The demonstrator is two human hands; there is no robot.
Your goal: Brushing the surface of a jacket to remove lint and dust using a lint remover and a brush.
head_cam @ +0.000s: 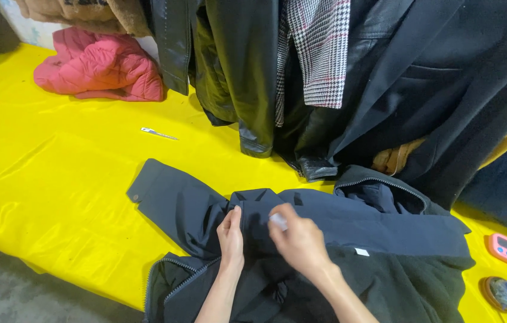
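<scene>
A dark navy jacket [325,233] lies spread on the yellow table cover [56,173], one sleeve with a cuff button reaching left, the zip collar at the upper right. My left hand [230,236] pinches a fold of the jacket's fabric near the middle. My right hand [298,239] rests on the jacket just to the right and holds a small pale piece, possibly chalk, between its fingertips. A small white label shows on the dark lining to the right of that hand.
Hanging dark coats and a checked garment [319,54] crowd the back edge. A pink padded jacket [101,69] lies at the far left. A small metal tool [158,133] lies on the cover. A pink timer [506,248] and a round object [500,293] sit at the right.
</scene>
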